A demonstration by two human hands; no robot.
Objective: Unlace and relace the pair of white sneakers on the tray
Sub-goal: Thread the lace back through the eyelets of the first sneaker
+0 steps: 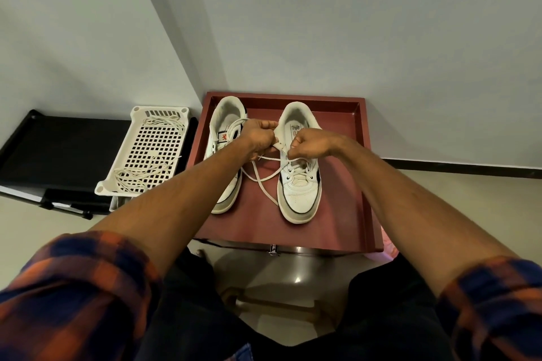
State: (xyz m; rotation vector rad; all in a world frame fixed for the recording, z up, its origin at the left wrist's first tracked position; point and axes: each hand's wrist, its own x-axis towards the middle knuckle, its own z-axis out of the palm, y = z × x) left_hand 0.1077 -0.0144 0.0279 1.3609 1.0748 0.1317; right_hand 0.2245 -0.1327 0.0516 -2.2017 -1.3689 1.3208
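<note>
Sneakers: the pair stood side by side on the red tray [337,214], the left-hand sneaker [227,123] partly under the forearm.
Hands: the left hand [259,138] and right hand [308,145] were both curled, pinching the lace [264,182] at the right-hand sneaker's [299,190] upper eyelets.
Risk: an uneven tug could probably drag a loose lace end back out of an eyelet, or slide the unpinned sneaker.
Heading: toes pointed at the person, heels at the wall; the long axis ran along the tray's sides.

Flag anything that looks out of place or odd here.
Nothing looks damaged or spilled. Loose laces lie tangled in the white basket left of the tray. The right sneaker is laced only near the toe, its lace trailing across the tray floor.
</note>
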